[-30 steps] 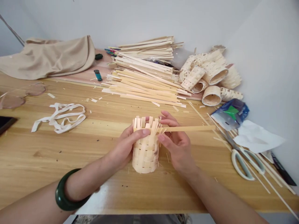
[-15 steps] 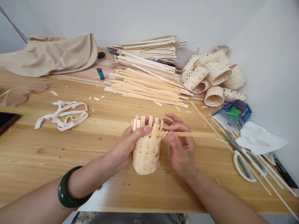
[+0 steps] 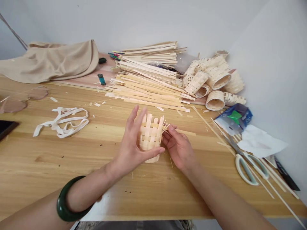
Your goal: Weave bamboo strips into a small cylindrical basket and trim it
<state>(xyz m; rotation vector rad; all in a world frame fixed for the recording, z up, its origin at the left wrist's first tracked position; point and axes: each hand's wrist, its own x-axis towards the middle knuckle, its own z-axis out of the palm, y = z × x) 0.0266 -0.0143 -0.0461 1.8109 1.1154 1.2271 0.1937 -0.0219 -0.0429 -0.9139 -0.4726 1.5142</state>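
A small, partly woven basket (image 3: 150,138) of pale wood strips stands tilted in front of me, loose strip ends sticking up round its rim. My left hand (image 3: 128,145) is at its left side, fingers spread and raised, the thumb lying across the lower front. On the right, my right hand (image 3: 180,149) grips the basket near the rim, thumb by the splayed strip ends and fingers curled behind. A long flat strip (image 3: 188,132) runs out to the right from behind that hand. The basket's far side is hidden.
Bundles of wood strips (image 3: 148,91) lie at the back, beside a pile of woven tubes (image 3: 216,75). Scissors (image 3: 248,163), a blue packet (image 3: 235,117) and white paper (image 3: 261,140) are on the right. White tape (image 3: 64,123), a thread spool (image 3: 101,79) and beige cloth (image 3: 62,60) lie left.
My left hand has loosened its hold at the rim, spreading its fingers and dropping its thumb to the lower front. My right hand has closed in on the basket's right side.
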